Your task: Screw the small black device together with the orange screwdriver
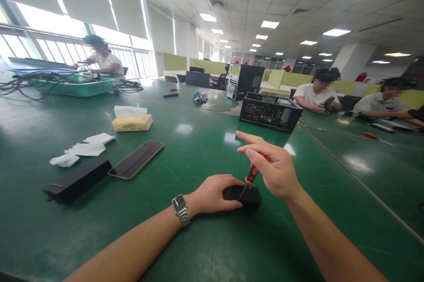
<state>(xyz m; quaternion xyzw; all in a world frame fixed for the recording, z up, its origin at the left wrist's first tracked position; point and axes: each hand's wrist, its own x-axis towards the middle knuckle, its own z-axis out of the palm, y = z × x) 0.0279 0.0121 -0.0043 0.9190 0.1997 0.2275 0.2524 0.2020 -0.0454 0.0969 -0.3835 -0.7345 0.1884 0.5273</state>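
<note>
My left hand (212, 194), with a watch (179, 205) on its wrist, grips a small black box (253, 198) lying on the green table, thumb on the near side and fingers on the far side. An orange and black screwdriver (253, 172) stands tilted over the box, its shaft tip meeting the top face. Around its handle is my right hand (276, 168), index finger stretched out to the left. The palm side and part of the handle are hidden behind the thumb and fingers.
Left lie another black box (79, 180), a phone (136, 160), crumpled tissues (86, 148) and a tissue pack (132, 123). A green basket (77, 88) with cables is farther left. Ahead stands an open computer case (270, 113); right lies another screwdriver (372, 136). Several people sit around.
</note>
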